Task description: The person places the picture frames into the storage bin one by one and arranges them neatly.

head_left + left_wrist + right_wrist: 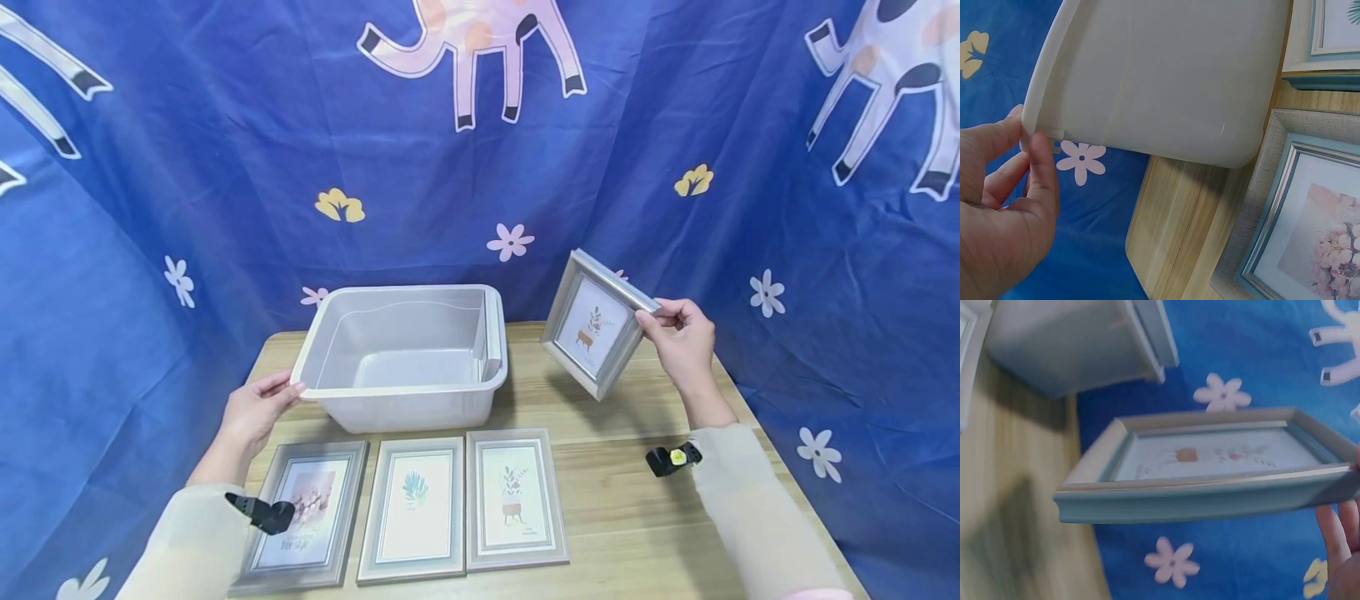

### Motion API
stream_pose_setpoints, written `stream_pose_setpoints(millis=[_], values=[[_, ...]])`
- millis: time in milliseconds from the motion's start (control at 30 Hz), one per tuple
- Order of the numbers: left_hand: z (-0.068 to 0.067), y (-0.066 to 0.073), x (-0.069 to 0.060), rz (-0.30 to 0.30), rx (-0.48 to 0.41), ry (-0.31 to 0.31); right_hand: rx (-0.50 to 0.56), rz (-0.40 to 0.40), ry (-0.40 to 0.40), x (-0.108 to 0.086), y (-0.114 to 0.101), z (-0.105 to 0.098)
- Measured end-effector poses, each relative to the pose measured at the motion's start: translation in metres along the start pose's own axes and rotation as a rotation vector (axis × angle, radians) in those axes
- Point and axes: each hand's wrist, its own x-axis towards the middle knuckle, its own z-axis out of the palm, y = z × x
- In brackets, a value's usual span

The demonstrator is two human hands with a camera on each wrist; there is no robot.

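My right hand pinches a silver-grey picture frame by its upper right corner, holding it tilted above the table to the right of a grey plastic basin. A potted plant print shows behind its glass, also in the right wrist view, where the frame appears nearly edge-on. At the basin's left front corner, the thumb and fingers of my left hand pinch the rim; the left wrist view shows this grip on the rim closely. Inside the basin, a pale frame-like piece stands against the right wall.
Three picture frames lie face up in front of the basin: a pink flower print at left, a blue leaf print in the middle, a potted plant print at right. Blue patterned cloth surrounds the wooden table.
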Motion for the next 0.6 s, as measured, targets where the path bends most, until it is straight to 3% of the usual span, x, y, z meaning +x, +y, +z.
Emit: stream_pose_setpoints(millis=[367, 500, 600], values=[[-0.001, -0.001, 0.000, 0.008, -0.031, -0.003, 0.039, -0.093, 0.152, 0.004, -0.051, 0.031], [-0.001, -0.001, 0.000, 0.014, -0.027, -0.006, 0.039, -0.108, 0.192, 0.005, -0.063, 0.043], [-0.001, -0.001, 0.000, 0.018, -0.037, -0.007, 0.047, -0.111, 0.219, 0.009, -0.060, 0.051]])
